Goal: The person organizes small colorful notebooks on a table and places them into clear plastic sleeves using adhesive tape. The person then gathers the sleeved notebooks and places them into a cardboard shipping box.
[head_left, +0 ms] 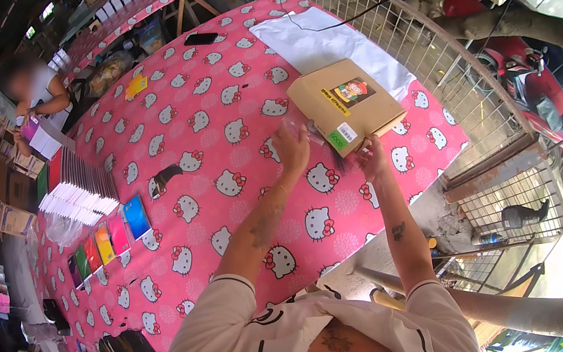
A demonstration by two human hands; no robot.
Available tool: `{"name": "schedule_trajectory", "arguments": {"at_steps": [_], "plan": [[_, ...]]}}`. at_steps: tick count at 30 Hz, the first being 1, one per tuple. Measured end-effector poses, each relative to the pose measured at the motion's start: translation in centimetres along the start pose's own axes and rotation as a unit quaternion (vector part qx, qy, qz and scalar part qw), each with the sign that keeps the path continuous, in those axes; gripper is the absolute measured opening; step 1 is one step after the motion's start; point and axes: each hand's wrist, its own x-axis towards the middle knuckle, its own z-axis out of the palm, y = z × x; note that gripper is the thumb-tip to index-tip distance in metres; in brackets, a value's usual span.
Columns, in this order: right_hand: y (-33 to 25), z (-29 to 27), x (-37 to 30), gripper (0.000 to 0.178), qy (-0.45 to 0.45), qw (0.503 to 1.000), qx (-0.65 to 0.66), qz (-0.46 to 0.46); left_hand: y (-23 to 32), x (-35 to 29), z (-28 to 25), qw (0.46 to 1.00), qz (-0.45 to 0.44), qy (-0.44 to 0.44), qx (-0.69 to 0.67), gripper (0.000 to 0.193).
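A brown cardboard box [324, 93] with a picture sticker, a yellow strip and a green-and-white label lies closed on the pink patterned tablecloth, to the right of centre. My right hand [370, 157] has its fingers curled at the near edge of the box, gripping it there. Just left of the box, my left hand [290, 147] is raised over the cloth with its fingers bent together. A clear, shiny bit shows by those fingertips, too blurred to name. Something small and dark lies on the cloth between the two hands.
Stacked notebooks [79, 186] stand at the left, with a row of colourful notebooks [104, 244] before them. Behind the box lies a white sheet [319, 35]; a phone [200, 39] rests farther back. A person [41, 99] handles a notebook at far left. Wire fence [452, 52] borders the right.
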Motion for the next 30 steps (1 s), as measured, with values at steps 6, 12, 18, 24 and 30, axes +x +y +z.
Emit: {"name": "schedule_trajectory", "arguments": {"at_steps": [6, 12, 18, 24, 30], "plan": [[0.7, -2.1, 2.0, 0.082, 0.003, 0.998, -0.063, 0.012, -1.0, -6.2, -2.0, 0.905, 0.301, -0.302, 0.013, 0.054], [-2.2, -0.7, -0.1, 0.092, 0.009, 0.997, -0.074, 0.001, 1.7, -4.0, -1.1, 0.803, 0.539, -0.242, 0.075, 0.038], [-4.1, -2.7, 0.8, 0.084, -0.011, 0.998, -0.052, 0.014, 2.3, -6.0, -2.6, 0.693, 0.600, -0.389, 0.094, 0.036], [-5.1, -4.2, 0.0, 0.090, -0.022, 0.999, -0.040, 0.002, 3.9, 4.6, -4.5, 0.970, 0.186, -0.045, -0.149, 0.026], [-5.2, -2.3, 0.2, 0.090, -0.057, 0.998, -0.035, 0.019, -3.3, 19.0, -2.2, 0.932, -0.112, -0.310, -0.155, 0.039]]}}
